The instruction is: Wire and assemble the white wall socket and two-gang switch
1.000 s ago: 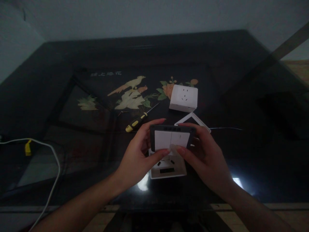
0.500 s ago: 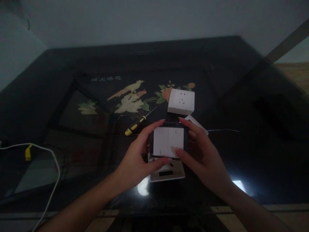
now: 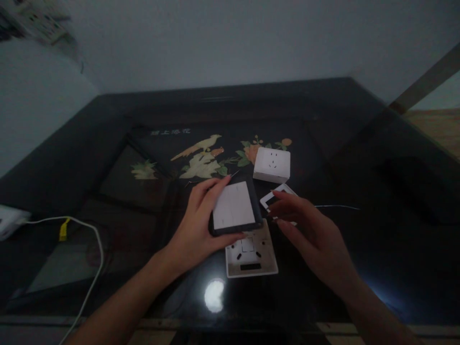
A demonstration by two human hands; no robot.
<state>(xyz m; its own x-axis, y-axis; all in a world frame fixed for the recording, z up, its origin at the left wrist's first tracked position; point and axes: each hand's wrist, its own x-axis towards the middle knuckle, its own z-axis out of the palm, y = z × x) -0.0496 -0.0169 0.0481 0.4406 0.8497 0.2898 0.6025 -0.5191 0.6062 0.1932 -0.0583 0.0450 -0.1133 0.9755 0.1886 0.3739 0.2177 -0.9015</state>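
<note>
My left hand (image 3: 196,220) grips a square switch panel (image 3: 234,206) by its left side, with white rockers and a dark surround. Beneath the panel, a white back box (image 3: 251,258) lies on the dark glossy table (image 3: 172,297), its upper part covered. My right hand (image 3: 312,230) is apart from the panel, its thumb and fingers spread. Its fingertips are over a white rectangular frame (image 3: 266,197), partly hiding it; whether they touch it is unclear. Beyond the frame stands a white socket box (image 3: 273,164).
A thin wire (image 3: 338,207) runs right from near the frame. The tip of a screwdriver (image 3: 235,173) shows beyond my left hand. On the left lies a white cable (image 3: 98,239) with a yellow tag (image 3: 63,229), joined to a white block (image 3: 10,221).
My right hand has let go of the switch panel and moved right, over the white frame. My left hand has tilted the panel and shifted it slightly left. The view has also shifted.
</note>
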